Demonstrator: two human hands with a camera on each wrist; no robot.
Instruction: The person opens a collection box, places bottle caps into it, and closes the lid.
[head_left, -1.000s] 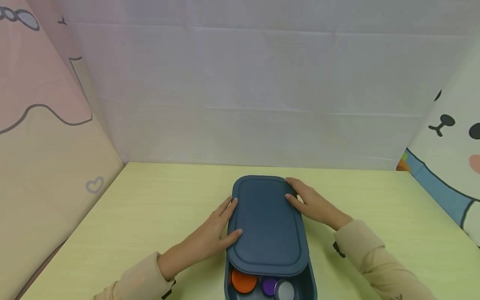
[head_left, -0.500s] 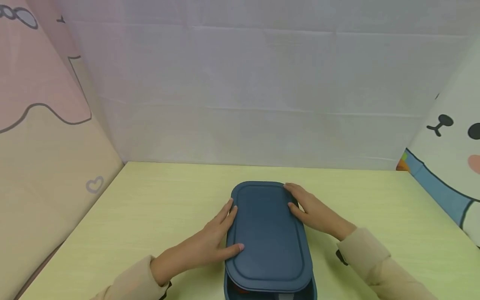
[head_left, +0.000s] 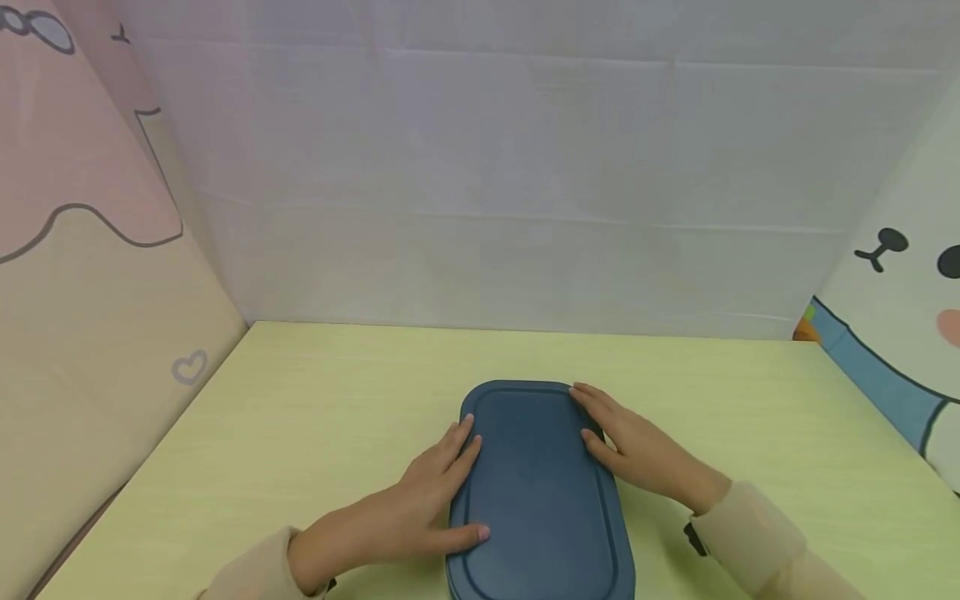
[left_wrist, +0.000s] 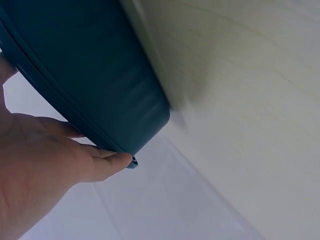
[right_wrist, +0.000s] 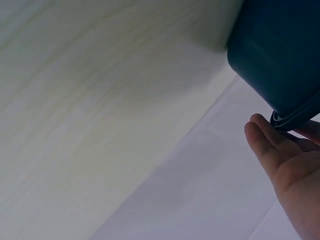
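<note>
A dark blue rectangular lid (head_left: 540,492) with rounded corners lies over a matching container, whose side wall (left_wrist: 100,70) shows in the left wrist view. My left hand (head_left: 431,504) rests along the lid's left edge, thumb over the top and fingers fairly straight at the rim. At the far right corner, my right hand (head_left: 637,450) touches the lid's edge with extended fingers. From the right wrist, the container's rounded corner (right_wrist: 270,70) appears just beyond the fingertips. The contents are hidden under the lid, and the near end runs out of the head view.
The container stands on a pale yellow-green table (head_left: 330,400). A whitish cloth wall (head_left: 480,183) rises behind the table's far edge. Cloth panels with cartoon prints stand at the left (head_left: 105,333) and right (head_left: 900,317).
Both hands have drawn the lid toward the person, over the container's near end. The orange, purple and silver round things seen inside earlier are now covered.
</note>
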